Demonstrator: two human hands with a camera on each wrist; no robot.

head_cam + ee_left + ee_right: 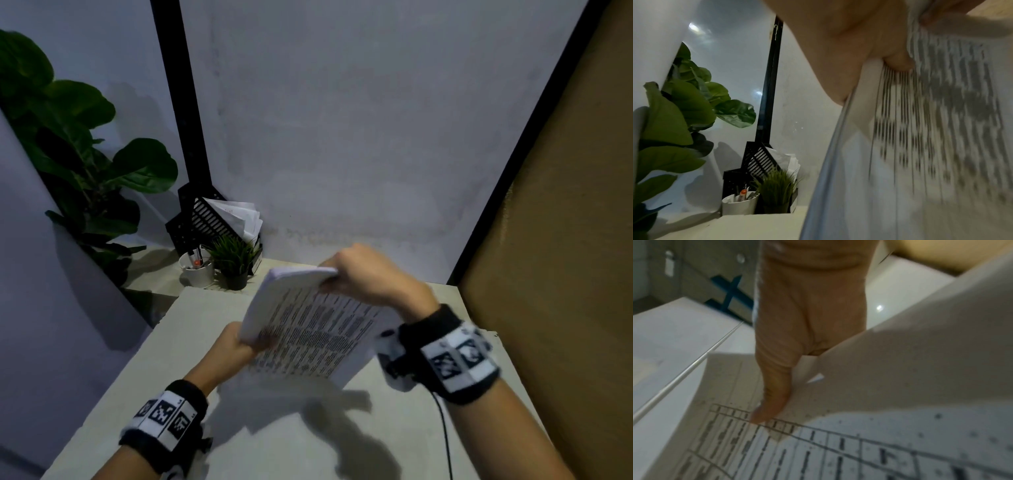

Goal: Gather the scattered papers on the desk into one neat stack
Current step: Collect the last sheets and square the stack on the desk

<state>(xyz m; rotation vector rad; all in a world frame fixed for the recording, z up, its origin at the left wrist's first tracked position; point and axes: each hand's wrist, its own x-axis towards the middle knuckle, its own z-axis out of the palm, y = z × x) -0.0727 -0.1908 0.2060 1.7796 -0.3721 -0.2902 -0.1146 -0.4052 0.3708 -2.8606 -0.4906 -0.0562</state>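
A stack of printed papers (308, 329) with table-like text is held tilted above the pale desk (281, 442), its lower right corner close to the surface. My left hand (245, 342) grips the stack's near left edge, thumb on the printed face. My right hand (346, 274) grips the far top edge from above. In the left wrist view the papers (931, 146) fill the right side, blurred, with my thumb (898, 63) pinching the sheet edges. In the right wrist view my thumb (774, 394) presses on the printed sheet (859, 451).
At the desk's back left stand a white cup of pens (197, 270), a small potted grass plant (234, 263) and a black file holder with papers (219, 219). A large leafy plant (78, 154) sits left. A brown panel (565, 240) borders the right; a black cable (445, 435) hangs from my right wrist.
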